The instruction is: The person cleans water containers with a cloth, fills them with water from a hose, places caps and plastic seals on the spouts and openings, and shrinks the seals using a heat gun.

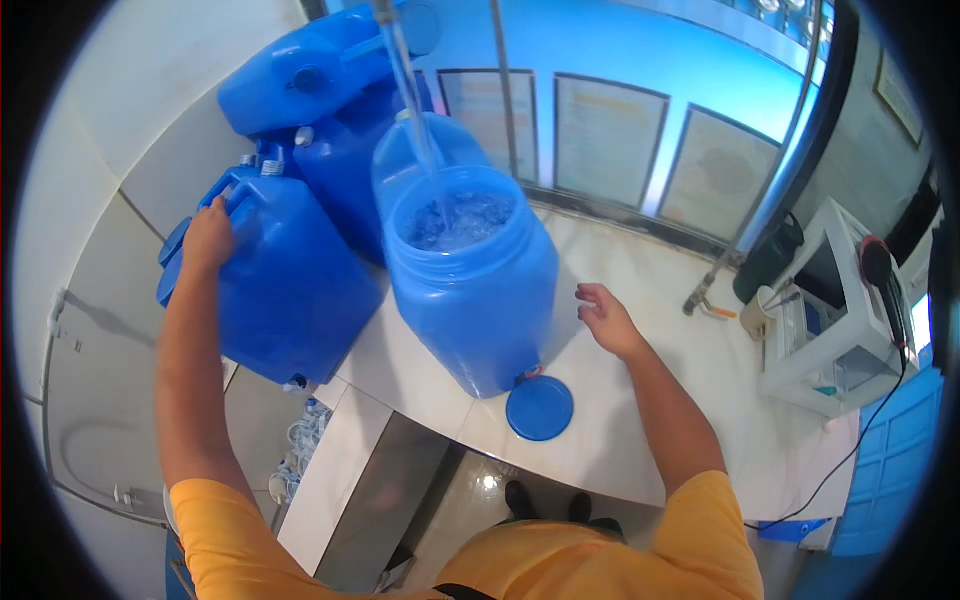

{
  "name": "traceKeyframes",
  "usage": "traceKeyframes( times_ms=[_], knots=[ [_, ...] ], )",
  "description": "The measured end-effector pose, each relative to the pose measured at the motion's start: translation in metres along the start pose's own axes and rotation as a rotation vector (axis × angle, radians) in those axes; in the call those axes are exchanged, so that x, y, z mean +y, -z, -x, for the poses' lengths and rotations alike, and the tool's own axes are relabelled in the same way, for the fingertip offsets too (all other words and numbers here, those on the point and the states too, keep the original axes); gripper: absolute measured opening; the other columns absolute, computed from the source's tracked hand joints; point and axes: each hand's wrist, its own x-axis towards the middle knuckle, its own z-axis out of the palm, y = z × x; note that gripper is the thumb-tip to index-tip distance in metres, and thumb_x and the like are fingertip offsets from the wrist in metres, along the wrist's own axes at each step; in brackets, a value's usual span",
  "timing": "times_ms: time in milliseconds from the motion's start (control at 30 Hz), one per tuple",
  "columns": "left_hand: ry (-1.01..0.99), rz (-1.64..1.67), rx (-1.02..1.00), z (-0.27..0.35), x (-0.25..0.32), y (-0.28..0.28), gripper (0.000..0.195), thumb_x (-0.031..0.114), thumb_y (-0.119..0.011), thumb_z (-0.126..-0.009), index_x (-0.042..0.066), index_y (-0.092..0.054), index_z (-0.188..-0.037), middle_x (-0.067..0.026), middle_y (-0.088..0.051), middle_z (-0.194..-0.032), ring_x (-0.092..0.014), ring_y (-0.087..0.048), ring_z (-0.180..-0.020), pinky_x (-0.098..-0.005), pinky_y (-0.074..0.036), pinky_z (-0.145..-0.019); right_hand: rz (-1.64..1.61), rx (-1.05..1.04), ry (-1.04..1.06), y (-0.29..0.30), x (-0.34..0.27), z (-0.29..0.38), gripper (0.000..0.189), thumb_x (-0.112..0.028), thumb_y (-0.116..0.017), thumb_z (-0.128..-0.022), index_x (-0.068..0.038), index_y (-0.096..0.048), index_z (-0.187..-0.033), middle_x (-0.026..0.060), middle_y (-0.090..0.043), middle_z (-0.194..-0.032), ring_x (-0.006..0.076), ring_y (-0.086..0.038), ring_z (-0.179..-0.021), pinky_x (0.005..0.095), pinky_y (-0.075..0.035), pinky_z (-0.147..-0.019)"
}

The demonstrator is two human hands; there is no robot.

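Note:
Water (426, 127) pours from a pipe at the top into an open blue plastic water container (480, 300), standing upright on the tiled counter. Its round blue lid (540, 408) lies flat in front of it, near the counter's edge. My left hand (210, 234) is at the handle of a blue jug (289, 277) on the left; its fingers seem to curl over the handle, partly hidden. My right hand (606, 319) hovers right of the open container, fingers apart and holding nothing.
More blue jugs (300, 71) are stacked behind on the left. At the right stand a white shelf unit (814, 330) with a hair dryer (881, 274), a beige cup (757, 311), a dark container (772, 259) and a metal pipe with an orange-handled valve (709, 304).

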Motion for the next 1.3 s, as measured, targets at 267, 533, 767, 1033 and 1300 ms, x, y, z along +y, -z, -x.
traceKeyframes(
  times_ms=[267, 533, 767, 1033, 1300],
  knots=[
    [-0.005, 0.018, -0.041, 0.031, -0.033, 0.042, 0.045, 0.014, -0.068, -0.086, -0.002, -0.058, -0.127, -0.0255, -0.069, -0.112, -0.041, -0.066, -0.106, -0.0491, -0.052, -0.091, 0.066, -0.01, -0.047, 0.078, -0.006, 0.117, 0.037, -0.011, -0.06, -0.096, -0.003, -0.054, -0.132, 0.0109, -0.066, -0.127, 0.0141, -0.065, -0.087, 0.031, -0.053, -0.083],
    [0.456, 0.83, -0.439, 0.149, 0.001, 0.218, 0.045, 0.029, -0.068, -0.089, -0.004, -0.064, -0.119, -0.0168, -0.072, -0.101, -0.025, -0.071, -0.093, -0.0377, -0.057, -0.081, -0.029, 0.017, -0.089, 0.164, 0.0, 0.195, 0.032, -0.01, -0.06, -0.096, -0.005, -0.058, -0.127, 0.0085, -0.068, -0.119, 0.0125, -0.063, -0.083, 0.0291, -0.052, -0.08],
    [0.432, 1.982, -0.019, 0.315, 0.077, 0.27, 0.027, 0.017, -0.059, -0.098, -0.003, -0.058, -0.116, -0.0114, -0.066, -0.113, -0.023, -0.062, -0.113, -0.0382, -0.049, -0.105, -0.094, -0.163, 0.027, 0.232, -0.021, 0.265, 0.026, -0.012, -0.06, -0.098, -0.005, -0.06, -0.123, 0.0041, -0.068, -0.111, 0.0119, -0.064, -0.091, 0.0298, -0.051, -0.085],
    [-0.01, 1.921, 0.196, 0.482, 0.45, 0.293, 0.038, 0.0, -0.059, -0.097, 0.013, -0.042, -0.128, -0.0089, -0.06, -0.111, -0.021, -0.059, -0.113, -0.0393, -0.044, -0.102, -0.164, -0.171, -0.064, 0.292, -0.034, 0.298, 0.035, -0.034, -0.054, -0.104, -0.004, -0.062, -0.12, 0.0066, -0.07, -0.104, 0.0177, -0.066, -0.091, 0.0324, -0.052, -0.085],
    [-0.784, 1.821, -0.127, 0.552, 0.551, 0.299, 0.045, -0.014, -0.063, -0.088, 0.008, -0.039, -0.118, -0.0129, -0.059, -0.105, -0.027, -0.062, -0.104, -0.0401, -0.049, -0.097, -0.294, -0.348, -0.744, 0.341, -0.047, 0.349, 0.095, -0.08, -0.025, -0.094, 0.002, -0.053, -0.134, 0.0174, -0.067, -0.115, 0.0263, -0.066, -0.105, 0.0379, -0.053, -0.091]
  ],
)
